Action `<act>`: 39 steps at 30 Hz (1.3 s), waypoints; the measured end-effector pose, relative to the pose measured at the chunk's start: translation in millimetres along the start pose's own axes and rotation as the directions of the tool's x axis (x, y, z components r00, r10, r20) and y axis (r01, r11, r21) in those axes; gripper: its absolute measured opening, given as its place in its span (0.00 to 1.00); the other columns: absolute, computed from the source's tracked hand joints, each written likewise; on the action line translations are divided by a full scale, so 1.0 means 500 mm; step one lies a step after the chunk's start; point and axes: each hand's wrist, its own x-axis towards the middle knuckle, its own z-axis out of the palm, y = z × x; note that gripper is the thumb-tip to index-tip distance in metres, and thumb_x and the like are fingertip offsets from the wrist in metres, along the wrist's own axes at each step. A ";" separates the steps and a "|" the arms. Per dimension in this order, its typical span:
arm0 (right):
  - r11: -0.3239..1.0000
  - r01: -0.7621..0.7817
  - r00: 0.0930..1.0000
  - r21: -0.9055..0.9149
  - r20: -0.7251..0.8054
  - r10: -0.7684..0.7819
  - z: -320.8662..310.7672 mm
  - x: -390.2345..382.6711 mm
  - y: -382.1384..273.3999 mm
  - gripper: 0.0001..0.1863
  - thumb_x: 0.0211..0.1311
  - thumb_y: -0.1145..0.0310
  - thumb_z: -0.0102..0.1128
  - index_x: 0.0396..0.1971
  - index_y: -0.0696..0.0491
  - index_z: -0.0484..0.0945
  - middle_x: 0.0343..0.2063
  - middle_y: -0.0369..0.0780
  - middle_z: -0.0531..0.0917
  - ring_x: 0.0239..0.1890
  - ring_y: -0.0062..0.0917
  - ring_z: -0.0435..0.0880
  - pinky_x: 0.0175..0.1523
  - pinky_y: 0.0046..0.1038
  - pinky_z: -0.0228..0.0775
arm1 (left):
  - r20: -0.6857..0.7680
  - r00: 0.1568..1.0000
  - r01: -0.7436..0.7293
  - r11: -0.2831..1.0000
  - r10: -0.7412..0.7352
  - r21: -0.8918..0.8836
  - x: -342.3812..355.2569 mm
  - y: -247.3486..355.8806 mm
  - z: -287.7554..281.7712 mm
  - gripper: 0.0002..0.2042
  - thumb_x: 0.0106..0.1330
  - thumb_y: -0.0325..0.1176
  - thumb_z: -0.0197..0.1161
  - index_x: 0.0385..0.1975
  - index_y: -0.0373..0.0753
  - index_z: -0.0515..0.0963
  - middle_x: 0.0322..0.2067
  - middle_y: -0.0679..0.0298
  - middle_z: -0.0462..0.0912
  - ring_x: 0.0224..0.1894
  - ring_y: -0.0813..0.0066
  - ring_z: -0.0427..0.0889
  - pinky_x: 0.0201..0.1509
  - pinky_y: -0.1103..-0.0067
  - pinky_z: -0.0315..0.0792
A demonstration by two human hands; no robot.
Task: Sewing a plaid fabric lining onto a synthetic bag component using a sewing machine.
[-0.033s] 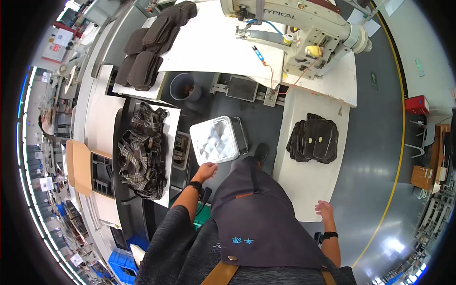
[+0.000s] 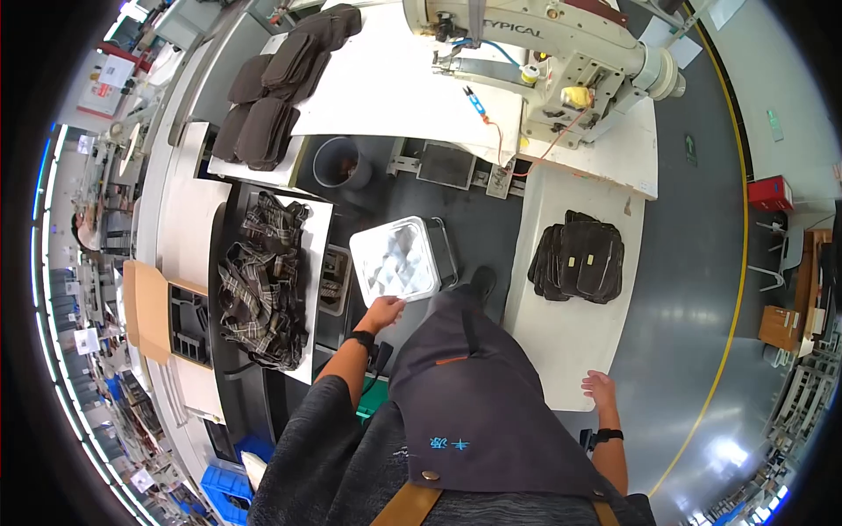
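Observation:
Left of the middle, my left hand (image 2: pixel 384 313) is at the near edge of a stool (image 2: pixel 396 261) with a square, shiny silver-white seat. Its fingers are curled together and overlap the seat's near rim; whether they grip the rim I cannot tell. Farther right, my right hand (image 2: pixel 599 388) hovers by the near right edge of a long white bench (image 2: pixel 574 351), its fingers loosely apart and holding nothing. On that bench, beyond the hand, lies a stack of dark, flat fabric pieces (image 2: pixel 579 257) with two small yellow tags.
A sewing machine (image 2: pixel 561 61) stands on the white table ahead, with blue-handled thread snips (image 2: pixel 475 102) nearby. Dark padded pieces (image 2: pixel 272 123) are piled at the table's left. Plaid fabric (image 2: pixel 263 289) lies on a left side table. A grey bin (image 2: pixel 331 167) stands beyond the stool.
My left hand has shifted very slightly to the right along the stool's near edge. The stool and my right hand look the same.

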 end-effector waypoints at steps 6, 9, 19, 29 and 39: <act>0.997 -0.049 0.999 -0.052 0.021 0.050 0.005 0.012 -0.026 0.18 0.75 0.64 0.55 0.54 0.60 0.82 0.40 0.44 0.89 0.38 0.30 0.90 0.42 0.29 0.82 | -0.025 0.991 -0.128 0.983 0.132 0.130 0.029 0.249 0.006 0.43 0.67 0.59 0.70 0.70 0.31 0.68 0.52 0.47 0.85 0.51 0.60 0.86 0.50 0.70 0.82; 0.988 -0.091 0.992 -0.129 0.073 0.101 0.021 -0.005 -0.014 0.17 0.76 0.63 0.56 0.53 0.59 0.83 0.39 0.44 0.90 0.36 0.30 0.90 0.40 0.31 0.83 | -0.030 0.989 -0.138 0.970 0.147 0.198 -0.002 0.334 0.018 0.52 0.63 0.68 0.68 0.74 0.28 0.62 0.63 0.39 0.78 0.65 0.52 0.79 0.65 0.64 0.75; 0.966 0.041 0.977 -0.255 0.214 0.016 -0.153 0.220 0.096 0.16 0.74 0.64 0.61 0.52 0.58 0.85 0.38 0.43 0.91 0.41 0.30 0.90 0.47 0.32 0.83 | -0.234 0.965 -0.174 0.961 0.122 -0.216 0.066 0.359 -0.107 0.61 0.59 0.72 0.68 0.75 0.21 0.57 0.70 0.37 0.70 0.71 0.50 0.73 0.75 0.67 0.66; 0.968 0.242 0.926 -0.064 0.314 -0.210 0.186 0.114 -0.351 0.19 0.71 0.67 0.64 0.55 0.64 0.84 0.40 0.43 0.90 0.40 0.25 0.89 0.45 0.26 0.80 | -0.252 0.957 -0.213 0.937 0.143 -0.277 0.148 0.429 -0.323 0.52 0.57 0.65 0.76 0.64 0.17 0.72 0.57 0.43 0.83 0.55 0.57 0.86 0.61 0.70 0.79; 0.735 -0.209 0.881 0.645 0.451 -0.145 0.524 0.302 -0.504 0.19 0.70 0.60 0.60 0.51 0.58 0.84 0.38 0.50 0.89 0.38 0.35 0.90 0.45 0.33 0.84 | -0.097 0.995 0.036 0.997 -0.029 0.075 0.507 0.323 -0.574 0.44 0.57 0.70 0.67 0.52 0.27 0.85 0.49 0.42 0.88 0.57 0.53 0.85 0.61 0.64 0.76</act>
